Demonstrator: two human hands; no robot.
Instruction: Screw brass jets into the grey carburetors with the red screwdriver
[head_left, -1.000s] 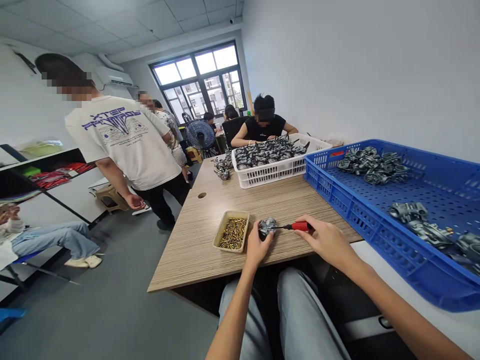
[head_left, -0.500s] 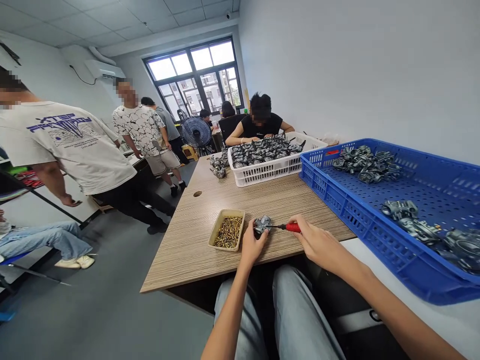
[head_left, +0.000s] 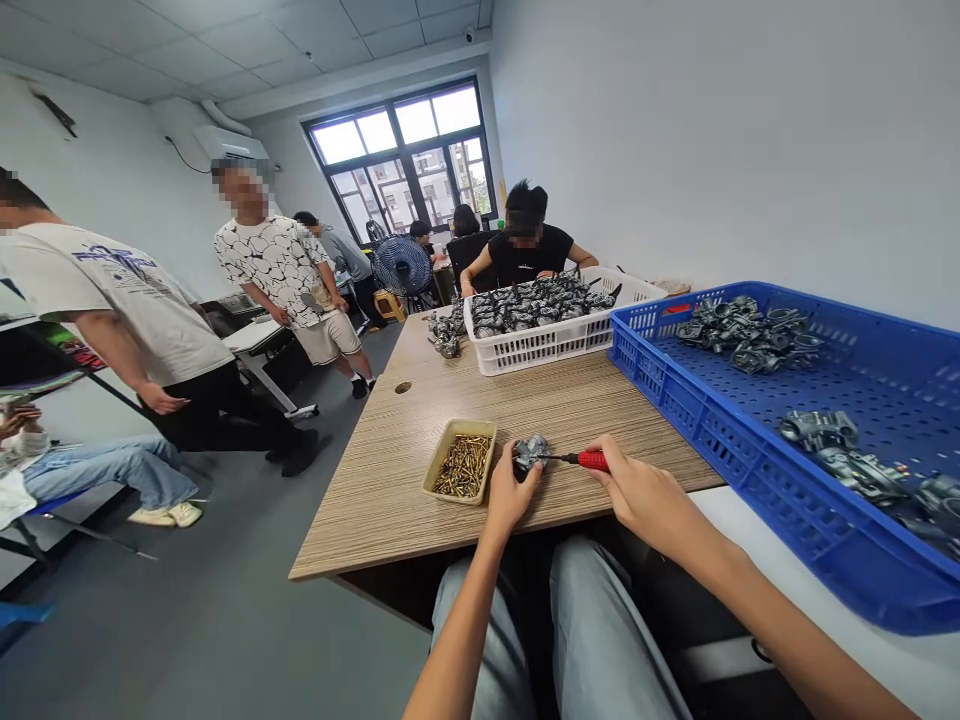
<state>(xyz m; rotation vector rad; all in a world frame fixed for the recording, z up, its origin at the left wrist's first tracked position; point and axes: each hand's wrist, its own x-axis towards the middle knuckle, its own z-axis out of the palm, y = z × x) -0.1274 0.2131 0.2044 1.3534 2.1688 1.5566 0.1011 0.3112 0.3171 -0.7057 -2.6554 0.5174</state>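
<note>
My left hand is closed around a small grey metal carburetor near the table's front edge. In my right hand is a screwdriver with a red handle, held level. Its dark shaft points left, and the tip meets the carburetor's right side; the exact contact spot is too small to make out. Just left of my left hand stands a beige plastic tub filled with small brass jets or screws.
A white basket packed with carburetors stands at the table's far side, a few loose ones beside it. To the right is a blue crate with more. A co-worker sits opposite; people stand at left.
The screwdriver stays against the carburetor, both hands keeping their hold. My view has shifted slightly. At left, the person in the printed white T-shirt has moved further left.
</note>
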